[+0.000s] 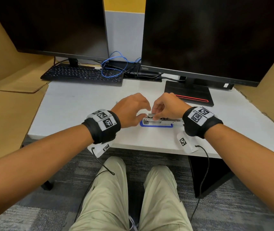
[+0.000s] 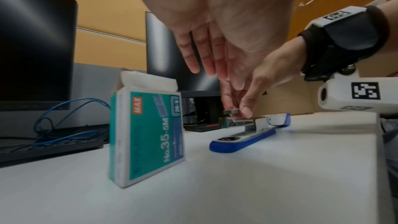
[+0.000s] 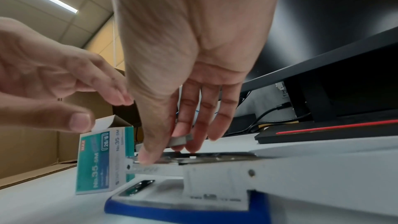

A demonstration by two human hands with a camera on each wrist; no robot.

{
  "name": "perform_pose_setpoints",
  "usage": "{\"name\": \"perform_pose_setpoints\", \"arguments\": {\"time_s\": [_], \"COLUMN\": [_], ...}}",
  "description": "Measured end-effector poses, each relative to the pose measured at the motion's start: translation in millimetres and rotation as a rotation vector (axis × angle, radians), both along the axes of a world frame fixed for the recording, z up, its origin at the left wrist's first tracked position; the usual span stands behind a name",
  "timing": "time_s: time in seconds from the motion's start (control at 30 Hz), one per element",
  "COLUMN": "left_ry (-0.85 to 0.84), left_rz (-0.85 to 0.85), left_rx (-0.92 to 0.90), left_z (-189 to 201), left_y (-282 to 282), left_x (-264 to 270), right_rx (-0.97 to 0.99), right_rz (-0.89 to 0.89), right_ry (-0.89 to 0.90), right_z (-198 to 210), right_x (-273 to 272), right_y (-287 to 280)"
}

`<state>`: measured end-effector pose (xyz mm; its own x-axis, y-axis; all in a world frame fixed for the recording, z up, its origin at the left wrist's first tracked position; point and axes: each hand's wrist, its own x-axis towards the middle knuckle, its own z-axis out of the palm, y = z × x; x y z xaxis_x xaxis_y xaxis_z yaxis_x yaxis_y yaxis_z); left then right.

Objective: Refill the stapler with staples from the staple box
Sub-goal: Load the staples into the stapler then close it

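Stapler (image 2: 243,135) lies flipped open on white desk (image 1: 76,105), magazine up. Right hand (image 1: 165,105) pinches staple strip (image 3: 180,140) just above the magazine. Left hand (image 1: 129,109) hovers beside, fingers relaxed, holding nothing. Staple box (image 2: 148,135) stands upright nearby, flap open.

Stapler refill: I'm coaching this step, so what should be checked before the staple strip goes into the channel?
1. Stapler opened, channel exposed: ok.
2. Staple strip pinched by the right hand: ok.
3. Strip over the front of the channel: ok; exact alignment: cannot tell.
4. Left hand steadying the stapler: not ok, it holds nothing and hovers beside it.
5. Staple box upright, flap open, apart from the stapler: ok.
6. Channel free of old staples: cannot tell.
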<state>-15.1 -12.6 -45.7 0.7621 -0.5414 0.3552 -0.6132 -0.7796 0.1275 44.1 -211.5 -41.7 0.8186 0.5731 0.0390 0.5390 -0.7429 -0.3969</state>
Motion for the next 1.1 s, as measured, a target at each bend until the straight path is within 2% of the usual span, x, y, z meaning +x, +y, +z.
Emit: {"name": "perform_pose_setpoints", "arguments": {"time_s": [0.27,0.47,1.1], "left_ry": [0.186,0.262,0.287], "left_rz": [0.07,0.185,0.244], "left_rx": [0.098,0.028,-0.097], "left_z": [-14.3,-26.2,-24.8], "left_y": [-16.1,-20.5,-33.3], "left_x": [5.1,13.8,31.3], "right_rx": [0.01,0.013,-0.003], "right_rz": [-0.024,-0.031,-0.036], "right_ry": [0.046,0.068,0.106], "right_z": [-5.7,-9.6,-11.2], "right_x": [0.7,3.1,7.5], "right_y": [-6.1,-8.0,-10.9]}}
